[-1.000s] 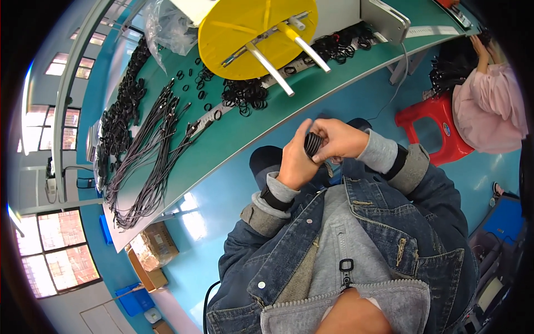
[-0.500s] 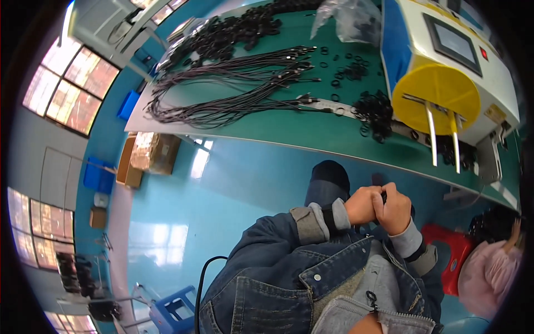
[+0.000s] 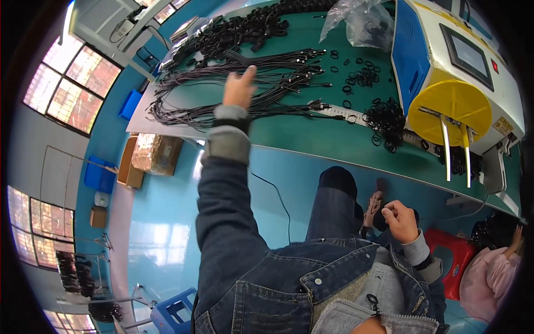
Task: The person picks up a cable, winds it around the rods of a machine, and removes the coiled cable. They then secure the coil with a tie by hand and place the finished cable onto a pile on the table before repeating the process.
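My left hand (image 3: 239, 91) is stretched out over the table, above a spread bundle of long black cables (image 3: 278, 83) with small metal-tipped plugs. Its fingers are apart and I see nothing held in them. Just beyond it lies a heap of coiled black cables (image 3: 239, 33). My right hand (image 3: 403, 221) stays near my lap, in front of the table edge. The fingers there are curled closed, and whatever they may hold is hidden. Small black rings (image 3: 364, 75) lie scattered on the green mat, with a denser pile of them (image 3: 385, 119) nearer the front edge.
A white and blue machine (image 3: 473, 55) with a yellow disc (image 3: 450, 111) and two protruding prongs stands at the right. Behind the rings is a clear plastic bag (image 3: 361, 25). A red stool (image 3: 456, 259) and a person in pink (image 3: 489, 278) are at the lower right.
My hands were together near my lap. The left has swung out to the far left over the cables and its fingers have parted; the right has stayed near my lap.
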Demonstrator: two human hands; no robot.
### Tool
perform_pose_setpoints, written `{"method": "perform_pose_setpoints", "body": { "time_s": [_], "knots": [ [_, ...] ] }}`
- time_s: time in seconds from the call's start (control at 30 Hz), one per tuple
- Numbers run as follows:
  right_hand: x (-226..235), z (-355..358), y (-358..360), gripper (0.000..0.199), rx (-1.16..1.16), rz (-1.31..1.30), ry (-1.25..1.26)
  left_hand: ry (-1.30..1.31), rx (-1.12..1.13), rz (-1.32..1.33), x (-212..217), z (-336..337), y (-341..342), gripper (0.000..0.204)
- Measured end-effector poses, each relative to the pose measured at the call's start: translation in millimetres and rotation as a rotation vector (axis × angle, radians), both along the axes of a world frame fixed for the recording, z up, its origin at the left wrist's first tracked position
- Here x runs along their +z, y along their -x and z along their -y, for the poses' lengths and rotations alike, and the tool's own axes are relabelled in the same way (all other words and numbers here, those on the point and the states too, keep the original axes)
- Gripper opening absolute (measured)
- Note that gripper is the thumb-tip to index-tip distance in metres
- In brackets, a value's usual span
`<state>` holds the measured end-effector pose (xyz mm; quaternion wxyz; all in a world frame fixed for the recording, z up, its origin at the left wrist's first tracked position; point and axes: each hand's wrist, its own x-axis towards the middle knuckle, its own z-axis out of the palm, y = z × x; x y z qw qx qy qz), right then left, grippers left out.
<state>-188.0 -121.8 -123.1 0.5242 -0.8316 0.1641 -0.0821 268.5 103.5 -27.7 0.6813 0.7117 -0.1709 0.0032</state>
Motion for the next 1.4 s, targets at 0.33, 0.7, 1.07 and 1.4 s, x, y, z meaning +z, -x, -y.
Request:
{"method": "perform_pose_setpoints", "body": {
  "time_s": [0.33, 0.7, 1.07, 1.4],
  "knots": [
    [-7, 11, 10, 0.015, -0.092, -0.023, 0.038, -1.285, -0.005, 0.344, -63, 13, 11, 0.03],
    [-21, 19, 40, 0.014, -0.136, -0.066, 0.045, -0.632, 0.537, 0.857, 6, 2, 0, 0.01],
    [81, 17, 26, 0.044, -0.336, 0.679, 0.639, -0.299, -0.353, 1.158, 60, 55, 238, 0.016],
    [117, 57, 51, 0.04, -0.386, 0.774, 0.975, -0.231, -0.736, 0.855, 82, 138, 341, 0.013]
  ]
}}
